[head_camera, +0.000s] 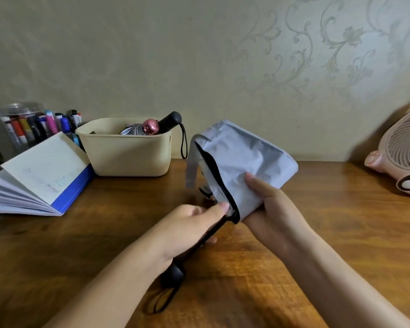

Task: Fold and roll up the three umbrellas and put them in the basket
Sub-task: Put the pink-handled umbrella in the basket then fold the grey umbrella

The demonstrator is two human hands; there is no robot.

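Two hands hold a pale blue umbrella (pixel 246 150).
At centre, the left hand (pixel 187 226) grasps its black shaft (pixel 214 232), the right hand (pixel 272 209) clutches the canopy (pixel 234 185); the basket (pixel 126 157) sits at ten o'clock.

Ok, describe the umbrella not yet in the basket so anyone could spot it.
Look above the wooden table, right of the beige basket. The left hand grips its black handle, the right hand its canopy. Only this umbrella shows loose pale blue-grey fabric.

This is looking like a room in a home, perhaps a study corner: floral wallpaper (pixel 317 55) is covering the wall, and a wooden table (pixel 81 245) is carrying a jar of markers (pixel 26 126), fanned notebooks (pixel 33 181) and a pink paw-print fan (pixel 400 150).
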